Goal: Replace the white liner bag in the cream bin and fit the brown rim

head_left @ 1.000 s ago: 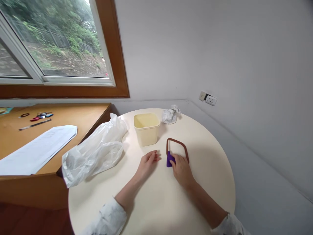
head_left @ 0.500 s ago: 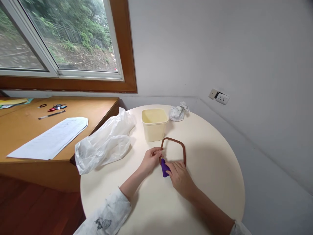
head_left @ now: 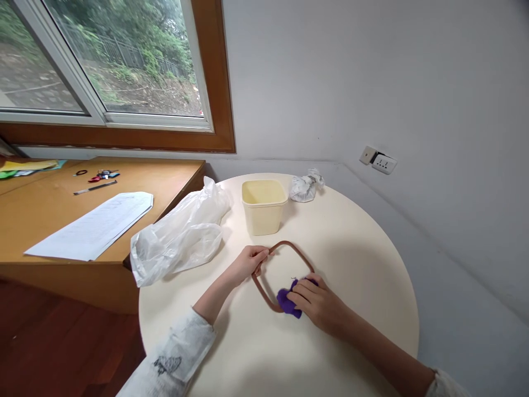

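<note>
A brown rubbery ring (head_left: 297, 252) in a rounded-square shape lies on the round cream table (head_left: 355, 264). My left hand (head_left: 247, 262) pinches the ring at its left corner, fingers closed round it. My right hand (head_left: 318, 300) presses a small purple cloth (head_left: 285, 301) onto the ring's near edge, fingers curled over the cloth. Just beyond the ring stands an empty cream square tub (head_left: 263, 206).
A crumpled clear plastic bag (head_left: 179, 237) lies left of the tub, a small wadded white bag (head_left: 305, 186) behind it. A wooden desk (head_left: 37, 220) at left carries paper sheets (head_left: 93, 225), a pen and scissors. A wall socket (head_left: 378, 161) sits right.
My left hand moved from flat on the table to grip the ring's left corner. The ring shifted nearer me, and my right hand slid the purple cloth along to its near edge.
</note>
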Available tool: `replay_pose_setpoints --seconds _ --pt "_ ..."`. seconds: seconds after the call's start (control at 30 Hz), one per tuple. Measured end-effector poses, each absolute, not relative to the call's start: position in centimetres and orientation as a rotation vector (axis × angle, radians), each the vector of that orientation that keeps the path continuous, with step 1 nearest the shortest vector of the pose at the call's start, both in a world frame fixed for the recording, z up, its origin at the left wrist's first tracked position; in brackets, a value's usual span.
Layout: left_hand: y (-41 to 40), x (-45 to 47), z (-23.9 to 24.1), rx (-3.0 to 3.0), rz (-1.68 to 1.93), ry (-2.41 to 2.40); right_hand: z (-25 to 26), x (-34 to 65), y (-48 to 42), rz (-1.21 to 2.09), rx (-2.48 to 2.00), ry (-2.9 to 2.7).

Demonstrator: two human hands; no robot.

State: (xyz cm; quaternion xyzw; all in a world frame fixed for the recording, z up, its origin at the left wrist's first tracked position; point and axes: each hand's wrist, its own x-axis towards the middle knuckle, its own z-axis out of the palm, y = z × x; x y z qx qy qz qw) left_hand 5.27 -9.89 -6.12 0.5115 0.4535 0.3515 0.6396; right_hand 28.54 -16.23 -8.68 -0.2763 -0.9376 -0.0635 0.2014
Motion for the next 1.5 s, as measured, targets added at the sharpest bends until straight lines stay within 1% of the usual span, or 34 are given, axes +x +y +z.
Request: replay_pose_setpoints --seconds 0.1,0.37,0.53,0.8,0.97,1.17,1.3,1.37,1.5 --pt "-9.8 4.8 -6.0 1.133 0.762 0.991 -8.7 29.4 -15.8 -0.176 -0.788 -2.618" --pt "-10.5 7.0 -7.0 0.858 0.905 0.861 -9.0 27.8 -16.1 -0.174 -0.967 -2.413" --pt "-10.4 6.9 -7.5 0.804 0.892 0.908 -8.7 27.5 -16.2 -0.175 -0.868 -2.492" --pt "-10.0 6.0 -6.2 0.852 0.760 0.969 -8.5 29.5 -15.5 -0.207 -0.606 -2.636" --pt "-10.2 6.1 -6.0 0.859 0.693 0.961 -8.4 30.7 -13.7 -0.184 -0.625 -2.661" --pt "-10.1 6.1 -6.6 0.883 0.740 0.993 -8.3 31.5 -11.1 -0.169 -0.772 -2.551" --pt "-10.0 6.0 -6.9 0.907 0.729 0.981 -7.7 30.1 -9.8 -0.169 -0.984 -2.246" --pt "-10.1 6.0 -7.0 0.920 0.733 0.963 -7.3 28.4 -9.5 -0.128 -1.021 -2.136" --pt "-10.3 6.2 -7.2 0.958 0.758 0.968 -6.9 24.6 -9.5 0.033 -0.939 -2.267"
